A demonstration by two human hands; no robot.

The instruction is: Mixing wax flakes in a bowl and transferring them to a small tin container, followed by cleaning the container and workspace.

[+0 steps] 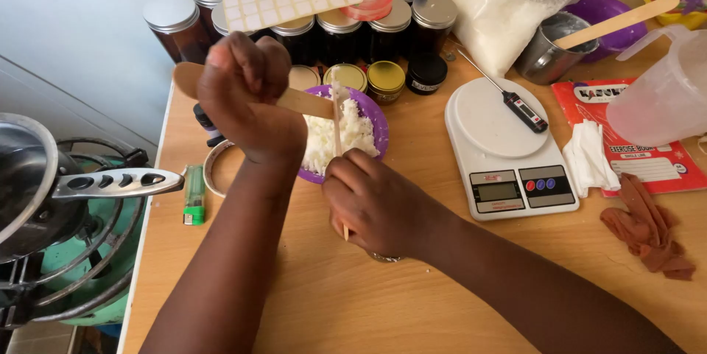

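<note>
My left hand (247,96) grips a flat wooden spatula (305,102) whose blade reaches over a purple bowl (377,120) filled with white flakes (346,133). My right hand (379,203) is closed around a thin wooden stick (337,122) that stands up in front of the bowl. Under that hand sits a small glass jar (384,257), mostly hidden.
A white kitchen scale (504,144) with a black probe thermometer (519,107) stands to the right. Dark lidded jars (346,30) line the back wall. A green lighter (194,195), a metal pan handle (118,183) over a stove, a red notebook (648,140) and a clear jug (666,89) lie around.
</note>
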